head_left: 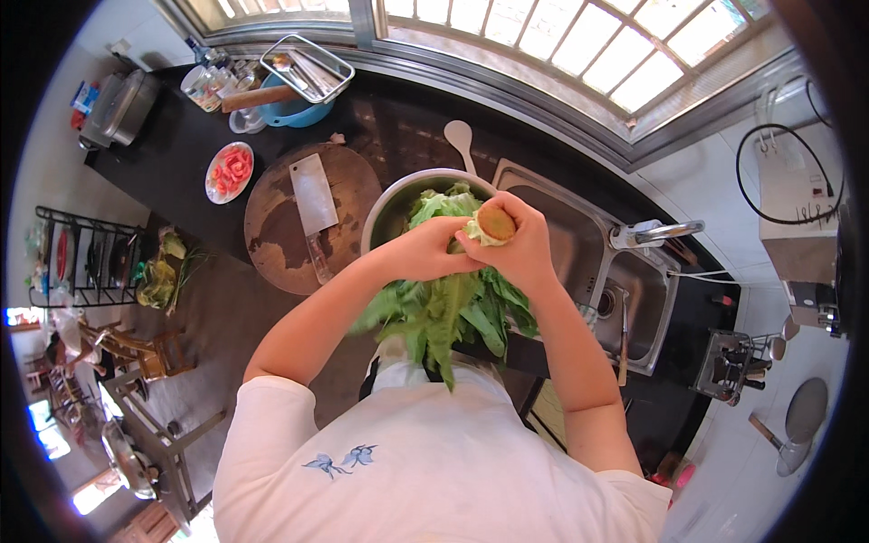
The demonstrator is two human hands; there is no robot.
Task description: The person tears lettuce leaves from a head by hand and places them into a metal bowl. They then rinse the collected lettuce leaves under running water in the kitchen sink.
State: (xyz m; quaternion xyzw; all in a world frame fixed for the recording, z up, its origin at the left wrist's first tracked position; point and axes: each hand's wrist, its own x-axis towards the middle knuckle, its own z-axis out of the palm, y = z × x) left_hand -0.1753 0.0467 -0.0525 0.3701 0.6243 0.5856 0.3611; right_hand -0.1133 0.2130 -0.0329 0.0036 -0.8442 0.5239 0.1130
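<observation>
Above the counter's front edge, my right hand (522,246) is closed around the base of a leafy lettuce (457,312). The brown, round cut end of its stem shows at the top, between my thumb and fingers. My left hand (436,249) is closed on the same lettuce, just left of the stem, its fingertips partly hidden among leaves. Long green leaves hang below both hands toward my shirt. Directly behind stands a metal bowl (382,214) with pale green leaves (444,204) inside; my hands and forearms cover part of it.
Left of the bowl, a cleaver (313,195) lies on a round wooden chopping board (267,249). Farther left is a plate of cut red pieces (230,172). A white spoon (460,138) lies behind the bowl. On the right are a double sink (593,262) and faucet (665,233).
</observation>
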